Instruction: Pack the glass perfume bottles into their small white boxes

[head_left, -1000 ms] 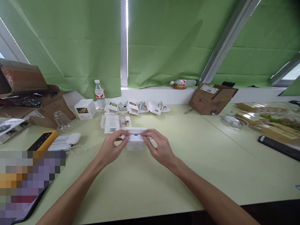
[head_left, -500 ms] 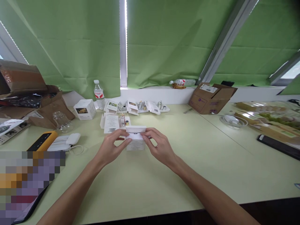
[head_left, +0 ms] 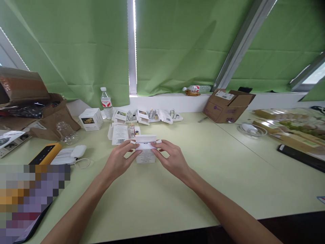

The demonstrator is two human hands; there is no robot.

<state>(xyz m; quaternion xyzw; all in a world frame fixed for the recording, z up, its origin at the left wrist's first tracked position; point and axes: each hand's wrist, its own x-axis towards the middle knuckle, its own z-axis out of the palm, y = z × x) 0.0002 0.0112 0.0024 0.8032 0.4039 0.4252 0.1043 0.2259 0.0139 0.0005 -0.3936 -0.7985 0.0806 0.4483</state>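
A small white box [head_left: 145,156] stands on the pale green table [head_left: 208,169] in front of me, its top flap [head_left: 145,138] raised. My left hand [head_left: 118,161] pinches the box's left top edge with thumb and fingers. My right hand [head_left: 170,158] pinches the right top edge the same way. Just behind the box lies an opened white package with a barcode label [head_left: 119,133] and a small glass bottle [head_left: 132,130] beside it.
A row of opened white packages with small bottles [head_left: 149,115] lies by the wall. A closed white box [head_left: 90,118], a water bottle [head_left: 106,101], a glass jar [head_left: 64,131] and brown cartons [head_left: 30,101] are left. A cardboard box [head_left: 227,105] stands right.
Both hands have drawn slightly closer together on the box's top, fingertips moving inward over the opening. The box has stayed where it was.
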